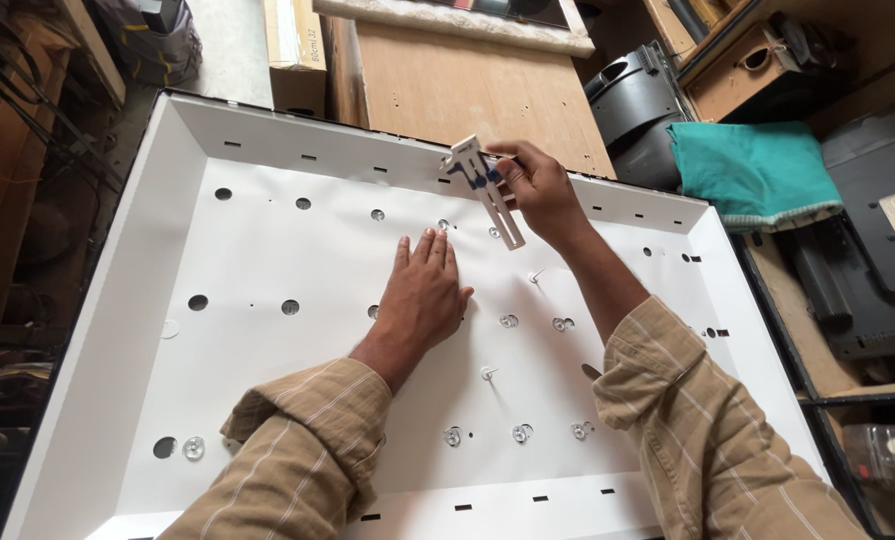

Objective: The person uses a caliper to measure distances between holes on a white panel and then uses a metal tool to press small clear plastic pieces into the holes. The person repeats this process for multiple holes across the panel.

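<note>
White sheet material fills nearly the whole view: a large shallow white tray-shaped panel (158,200) with sloped side walls, lined with a thin white reflector sheet (298,260) pierced by round holes. Nearest the camera, along the lower rows of that sheet, small clear dome-shaped lenses (453,436) sit in some of the holes, while other holes show dark and empty, and narrow black slots run along the near wall. Farther in, the left hand (423,295) lies flat on the sheet, palm down, fingers together and pointing away toward the far wall, gripping nothing. Just beyond and to the right of its fingertips, the right hand (540,190) is raised above the sheet near the far wall, its fingers pinched closed on the upper part of a slim white plastic strip with small blue parts (488,190). The strip's long axis runs diagonally, its upper end up by the far rim and its lower end slanting down and to the right, ending just above the sheet, near a hole between the two hands. So the strip lies ahead of and slightly right of the left hand, and the right hand is the one on it. Beyond the panel stand a brown wooden board (458,90), a cardboard box (293,50), and, off to the right, a folded teal cloth (758,170).
</note>
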